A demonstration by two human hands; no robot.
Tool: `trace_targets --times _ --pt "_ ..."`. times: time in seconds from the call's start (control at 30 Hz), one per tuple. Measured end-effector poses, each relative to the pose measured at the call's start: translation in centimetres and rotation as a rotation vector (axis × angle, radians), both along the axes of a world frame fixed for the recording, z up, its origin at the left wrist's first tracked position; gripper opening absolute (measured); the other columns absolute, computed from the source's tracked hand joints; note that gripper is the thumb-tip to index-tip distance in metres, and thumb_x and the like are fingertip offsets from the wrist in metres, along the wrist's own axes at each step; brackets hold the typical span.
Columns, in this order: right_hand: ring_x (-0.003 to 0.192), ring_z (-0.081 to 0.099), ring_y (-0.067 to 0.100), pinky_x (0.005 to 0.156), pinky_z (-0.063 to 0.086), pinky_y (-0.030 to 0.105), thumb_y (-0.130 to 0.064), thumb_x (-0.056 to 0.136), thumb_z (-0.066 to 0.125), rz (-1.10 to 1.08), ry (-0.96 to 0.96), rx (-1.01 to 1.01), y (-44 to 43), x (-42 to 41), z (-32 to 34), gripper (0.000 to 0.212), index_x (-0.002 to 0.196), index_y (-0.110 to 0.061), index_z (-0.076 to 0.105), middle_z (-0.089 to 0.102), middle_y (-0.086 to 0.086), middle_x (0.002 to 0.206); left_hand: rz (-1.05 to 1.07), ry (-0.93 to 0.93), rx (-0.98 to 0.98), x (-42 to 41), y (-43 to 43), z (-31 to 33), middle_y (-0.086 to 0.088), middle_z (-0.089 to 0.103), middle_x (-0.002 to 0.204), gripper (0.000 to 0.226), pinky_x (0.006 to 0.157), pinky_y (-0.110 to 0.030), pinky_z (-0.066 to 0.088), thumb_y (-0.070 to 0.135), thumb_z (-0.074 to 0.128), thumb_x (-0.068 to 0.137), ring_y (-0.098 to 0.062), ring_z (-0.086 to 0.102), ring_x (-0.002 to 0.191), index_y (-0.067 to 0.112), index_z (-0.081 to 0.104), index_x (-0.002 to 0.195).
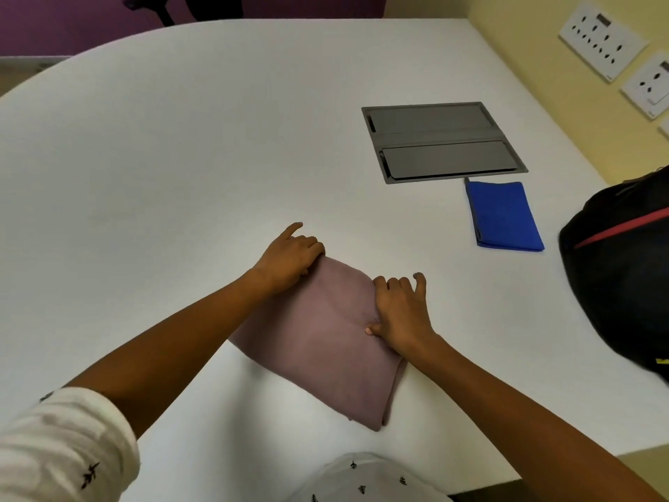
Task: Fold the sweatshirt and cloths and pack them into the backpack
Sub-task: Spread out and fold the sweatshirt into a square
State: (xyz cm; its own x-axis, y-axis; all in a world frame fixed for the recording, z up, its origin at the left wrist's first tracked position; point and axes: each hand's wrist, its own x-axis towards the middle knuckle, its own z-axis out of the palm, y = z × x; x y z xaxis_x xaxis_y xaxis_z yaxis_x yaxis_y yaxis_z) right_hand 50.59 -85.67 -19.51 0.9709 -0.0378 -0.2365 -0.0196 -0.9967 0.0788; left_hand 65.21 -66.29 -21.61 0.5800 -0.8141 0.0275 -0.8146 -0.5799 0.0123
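A mauve sweatshirt [318, 342], folded into a thick rectangle, lies on the white table [181, 157] in front of me. My left hand [289, 259] grips its far left corner, fingers curled over the edge and index finger pointing away. My right hand [400, 309] holds the far right edge, thumb pressed on top of the fabric and fingers curled at the edge. A blue cloth [505, 217], folded flat, lies to the right, further off. The black backpack [622, 269] with a red stripe stands at the right edge of the table.
A grey cable hatch [441, 141] is set flush into the table behind the blue cloth. Wall sockets [602, 39] sit on the yellow wall at the right. The table's near edge runs just in front of my body.
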Motion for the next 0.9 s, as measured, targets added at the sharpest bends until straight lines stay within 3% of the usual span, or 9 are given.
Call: trace_targets --times 0.1,0.2,0.3,0.4,0.47,0.57,0.73,0.9 --pt "0.11 0.055 0.024 0.111 0.01 0.046 -0.046 0.081 0.07 -0.004 -0.076 0.035 0.1 -0.4 0.0 0.06 0.127 -0.016 0.045 0.061 0.004 0.114 0.055 0.029 -0.051 -0.5 0.0 0.4 -0.006 0.066 0.083 0.025 0.087 -0.035 0.043 -0.004 0.061 0.07 -0.025 0.051 0.067 0.009 0.062 0.091" --pt "0.098 0.06 0.025 0.105 0.014 0.043 -0.039 0.075 0.076 0.001 -0.151 0.047 -0.1 -0.7 -0.5 0.055 0.118 -0.017 0.053 0.065 0.003 0.102 0.108 0.01 -0.115 -1.4 0.4 0.7 -0.005 0.062 0.071 0.028 0.068 -0.036 0.046 -0.011 0.062 0.061 -0.023 0.043 0.057 0.008 0.061 0.081" --pt "0.071 0.061 0.025 0.094 0.03 0.042 -0.018 0.06 0.084 0.004 -0.289 0.022 -0.5 -0.5 -0.8 0.045 0.098 -0.016 0.061 0.065 0.002 0.076 0.143 -0.041 -0.204 -2.3 0.7 1.3 -0.007 0.062 0.072 0.03 0.067 -0.036 0.044 -0.013 0.061 0.059 -0.026 0.047 0.058 0.006 0.062 0.082" --pt "0.061 0.056 0.026 0.075 0.046 0.035 0.0 0.059 0.077 0.018 -0.419 0.064 -1.0 0.5 0.4 0.037 0.09 -0.012 0.061 0.061 0.005 0.068 0.182 -0.098 -0.301 -2.7 0.8 2.3 -0.009 0.062 0.076 0.029 0.074 -0.033 0.037 -0.011 0.056 0.063 -0.028 0.049 0.061 0.005 0.061 0.086" --pt "0.063 0.056 0.03 0.07 0.047 0.034 0.005 0.061 0.073 0.049 -0.514 0.081 -1.7 1.4 1.3 0.036 0.092 -0.009 0.061 0.061 0.009 0.071 0.205 -0.153 -0.376 -2.8 0.8 3.2 -0.011 0.065 0.082 0.027 0.077 -0.034 0.037 -0.007 0.052 0.069 -0.03 0.054 0.067 0.005 0.063 0.092" --pt "0.076 0.06 0.033 0.075 0.049 0.038 0.003 0.068 0.073 0.11 -0.697 0.051 -2.9 2.8 2.6 0.035 0.101 -0.007 0.064 0.066 0.014 0.087 0.226 -0.266 -0.514 -2.9 0.4 5.0 -0.012 0.068 0.091 0.03 0.082 -0.034 0.039 -0.006 0.05 0.074 -0.032 0.06 0.078 0.003 0.066 0.098" --pt "0.08 0.062 0.032 0.075 0.051 0.039 -0.006 0.084 0.065 0.277 -1.015 -0.095 -4.3 3.8 4.0 0.019 0.104 -0.005 0.065 0.067 0.016 0.092 0.168 -0.447 -0.675 -4.4 0.2 7.1 -0.01 0.066 0.085 0.033 0.079 -0.03 0.036 -0.017 0.052 0.073 -0.027 0.058 0.079 0.003 0.068 0.094" --pt "0.076 0.062 0.03 0.073 0.052 0.037 -0.001 0.085 0.061 0.405 -1.046 -0.097 -5.2 0.9 0.4 0.023 0.107 -0.005 0.059 0.066 0.015 0.089 0.028 -0.417 -0.609 -7.6 1.6 4.6 -0.012 0.068 0.091 0.016 0.077 -0.031 0.04 -0.002 0.056 0.09 -0.028 0.061 0.079 0.002 0.071 0.096"
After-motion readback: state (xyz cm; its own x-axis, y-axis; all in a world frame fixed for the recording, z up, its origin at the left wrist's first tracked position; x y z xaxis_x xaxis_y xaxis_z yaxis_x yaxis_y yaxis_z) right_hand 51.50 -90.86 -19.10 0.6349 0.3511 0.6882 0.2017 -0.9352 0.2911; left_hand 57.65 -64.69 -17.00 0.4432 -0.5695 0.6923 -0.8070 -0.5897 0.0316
